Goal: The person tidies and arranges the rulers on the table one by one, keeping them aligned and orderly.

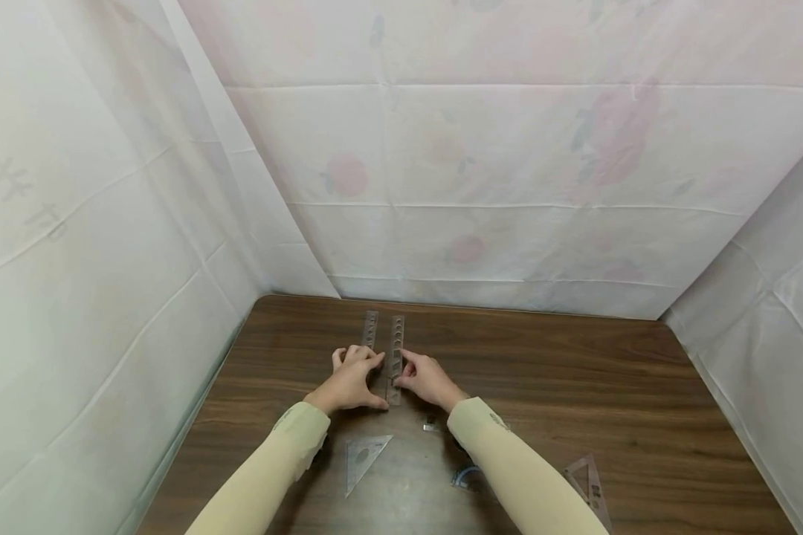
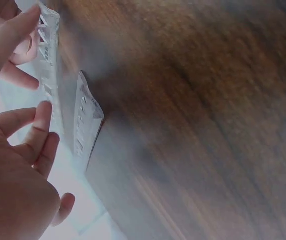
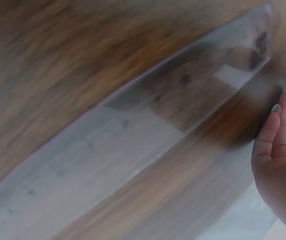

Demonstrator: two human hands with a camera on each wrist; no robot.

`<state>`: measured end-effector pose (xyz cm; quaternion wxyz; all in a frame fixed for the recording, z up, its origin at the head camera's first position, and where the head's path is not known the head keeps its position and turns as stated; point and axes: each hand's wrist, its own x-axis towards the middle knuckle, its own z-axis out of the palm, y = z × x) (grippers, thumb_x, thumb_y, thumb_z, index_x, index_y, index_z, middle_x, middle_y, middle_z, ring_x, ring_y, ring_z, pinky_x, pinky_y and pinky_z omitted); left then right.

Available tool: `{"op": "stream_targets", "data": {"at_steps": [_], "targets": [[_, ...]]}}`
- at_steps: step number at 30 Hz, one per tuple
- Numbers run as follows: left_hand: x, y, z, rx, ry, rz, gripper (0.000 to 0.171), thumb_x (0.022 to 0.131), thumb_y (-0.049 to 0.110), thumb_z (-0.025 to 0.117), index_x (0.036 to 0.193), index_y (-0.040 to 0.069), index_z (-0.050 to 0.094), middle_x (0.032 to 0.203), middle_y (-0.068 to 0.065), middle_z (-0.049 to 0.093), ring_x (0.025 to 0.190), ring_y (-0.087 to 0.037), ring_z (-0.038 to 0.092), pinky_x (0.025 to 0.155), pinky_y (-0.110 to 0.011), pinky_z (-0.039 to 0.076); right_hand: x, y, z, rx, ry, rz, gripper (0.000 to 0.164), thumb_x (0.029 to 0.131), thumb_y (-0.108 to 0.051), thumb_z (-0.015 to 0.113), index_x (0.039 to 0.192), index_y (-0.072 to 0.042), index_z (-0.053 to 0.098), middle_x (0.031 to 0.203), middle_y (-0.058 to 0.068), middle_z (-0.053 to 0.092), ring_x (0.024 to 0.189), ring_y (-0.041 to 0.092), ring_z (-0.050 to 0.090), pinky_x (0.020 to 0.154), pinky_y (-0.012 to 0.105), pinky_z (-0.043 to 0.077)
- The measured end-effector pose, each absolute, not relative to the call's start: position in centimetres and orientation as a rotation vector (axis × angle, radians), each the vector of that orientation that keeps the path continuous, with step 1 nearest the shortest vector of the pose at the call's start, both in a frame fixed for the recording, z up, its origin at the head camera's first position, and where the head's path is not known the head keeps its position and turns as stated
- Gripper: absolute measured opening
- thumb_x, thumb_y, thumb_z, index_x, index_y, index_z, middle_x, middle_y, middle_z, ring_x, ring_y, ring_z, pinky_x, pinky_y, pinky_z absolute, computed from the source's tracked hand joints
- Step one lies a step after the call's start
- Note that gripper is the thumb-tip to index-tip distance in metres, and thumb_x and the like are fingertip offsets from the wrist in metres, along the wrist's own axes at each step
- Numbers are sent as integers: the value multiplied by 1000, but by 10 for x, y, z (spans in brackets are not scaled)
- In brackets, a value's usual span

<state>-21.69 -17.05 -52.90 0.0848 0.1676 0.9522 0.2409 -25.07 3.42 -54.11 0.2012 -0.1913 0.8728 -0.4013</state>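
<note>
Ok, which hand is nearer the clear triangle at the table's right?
Right: the right hand is beyond the triangle and to its left; the left hand is farther left.

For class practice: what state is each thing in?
Left ruler: flat on the table.
Middle ruler: gripped by the right hand.
Left hand: spread beside that ruler.
Near set square: lying flat.
Rightmost set square: lying flat.
Blue curved piece: partly hidden by right sleeve.
Clear strip: partly beneath right sleeve.
</note>
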Motion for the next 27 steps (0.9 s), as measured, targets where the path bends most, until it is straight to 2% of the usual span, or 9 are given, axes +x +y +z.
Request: {"op": "stream_targets", "data": {"at_steps": [6, 12, 16, 27], "targets": [[-216, -171, -533, 491, 2898, 693, 89, 76, 43, 92, 148, 5, 55, 140, -11, 51, 132, -35, 38, 114, -69, 10, -249, 37, -543, -538, 2455, -1057, 71, 97, -17, 73, 158, -5, 40, 86, -1, 66, 65, 10, 53, 62, 25, 44], [-215, -168, -538, 495, 2941, 627, 70, 84, 44, 85, 142, 13, 64, 156, -16, 43, 145, -41, 31, 116, -75, 9, -247, 35, -542, -563, 2514, -940, 67, 96, -17, 75, 154, -3, 46, 81, -1, 63, 64, 10, 52, 59, 24, 42], [-214, -168, -540, 498, 2948, 593, 60, 89, 45, 80, 140, 16, 67, 160, -16, 40, 147, -42, 29, 115, -77, 7, -246, 32, -542, -571, 2560, -887, 65, 95, -18, 76, 152, -4, 49, 82, 0, 60, 65, 10, 51, 59, 23, 40], [-212, -174, -539, 467, 2970, 526, 55, 90, 44, 79, 138, 20, 68, 163, -18, 37, 147, -44, 29, 115, -79, 8, -246, 20, -541, -534, 2622, -754, 65, 95, -29, 76, 153, -14, 52, 75, -3, 59, 62, 10, 52, 55, 25, 39]]}}
